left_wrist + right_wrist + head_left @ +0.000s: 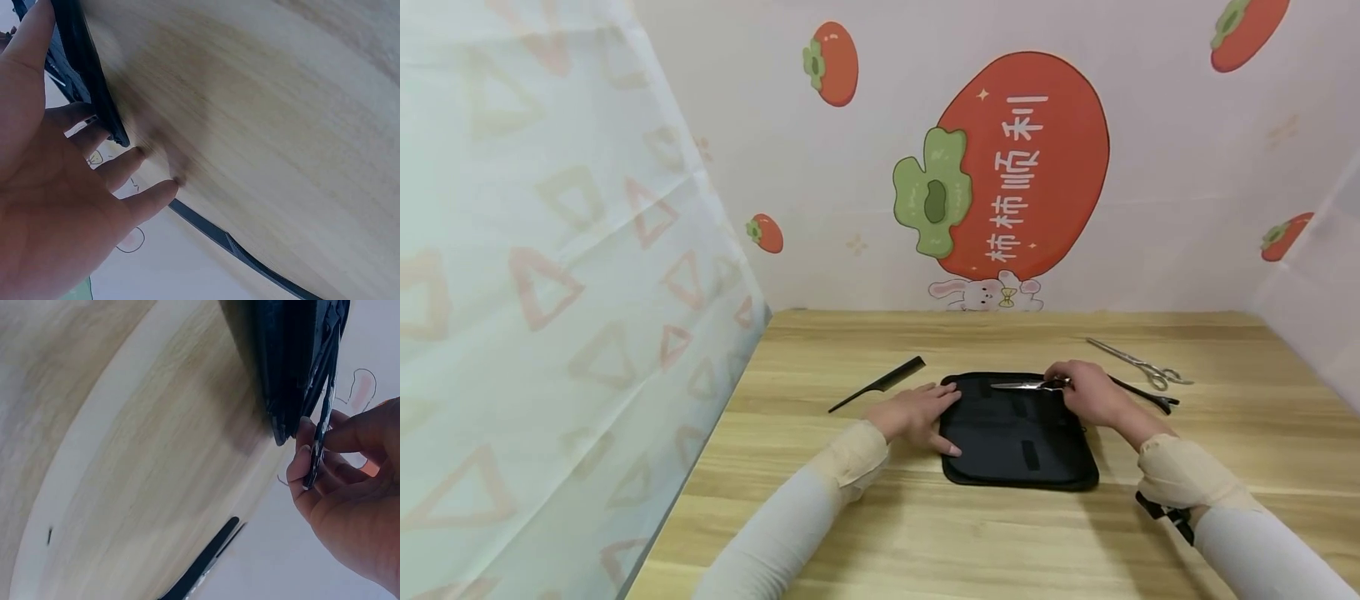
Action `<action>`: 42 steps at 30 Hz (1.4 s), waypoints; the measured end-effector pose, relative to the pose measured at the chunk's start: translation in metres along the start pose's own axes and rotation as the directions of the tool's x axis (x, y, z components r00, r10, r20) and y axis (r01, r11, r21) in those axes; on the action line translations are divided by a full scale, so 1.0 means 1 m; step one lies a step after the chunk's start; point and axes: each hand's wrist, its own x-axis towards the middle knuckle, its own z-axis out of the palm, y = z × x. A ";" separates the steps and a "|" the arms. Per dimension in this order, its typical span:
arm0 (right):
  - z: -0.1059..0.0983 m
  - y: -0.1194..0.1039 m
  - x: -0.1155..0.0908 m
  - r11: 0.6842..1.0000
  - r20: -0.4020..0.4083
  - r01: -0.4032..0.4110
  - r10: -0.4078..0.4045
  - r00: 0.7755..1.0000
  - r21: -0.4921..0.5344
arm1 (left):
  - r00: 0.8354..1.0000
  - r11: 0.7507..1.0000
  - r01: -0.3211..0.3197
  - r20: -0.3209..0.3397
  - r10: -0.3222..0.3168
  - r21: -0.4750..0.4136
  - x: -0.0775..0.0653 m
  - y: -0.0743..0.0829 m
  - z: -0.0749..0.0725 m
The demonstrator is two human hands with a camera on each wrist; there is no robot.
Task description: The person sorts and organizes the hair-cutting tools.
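Note:
A flat black case lies open on the wooden table, with dark loops across its inside. My left hand rests on its left edge, thumb on the near part and fingers spread toward the far corner. In the left wrist view the thumb lies along the case edge. My right hand pinches a pair of scissors by the handle end over the far right of the case, blades pointing left. The right wrist view shows the scissors between thumb and fingers, beside the case.
A black rat-tail comb lies left of the case. Behind and right of my right hand are silver scissors and a long black hair clip. A printed cloth wall stands along the table's back edge, with another at the left.

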 end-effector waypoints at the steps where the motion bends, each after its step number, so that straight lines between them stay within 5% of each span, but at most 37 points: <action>1: 0.001 0.000 0.000 1.000 0.002 -0.003 0.003 1.000 0.001 | 1.000 1.000 -0.004 0.001 0.004 -0.001 0.001 0.001 0.000; 42: 0.022 -0.018 0.016 0.996 -0.039 0.018 -0.022 0.999 -0.083 | 1.000 0.998 0.022 0.005 -0.023 0.052 0.004 0.004 -0.003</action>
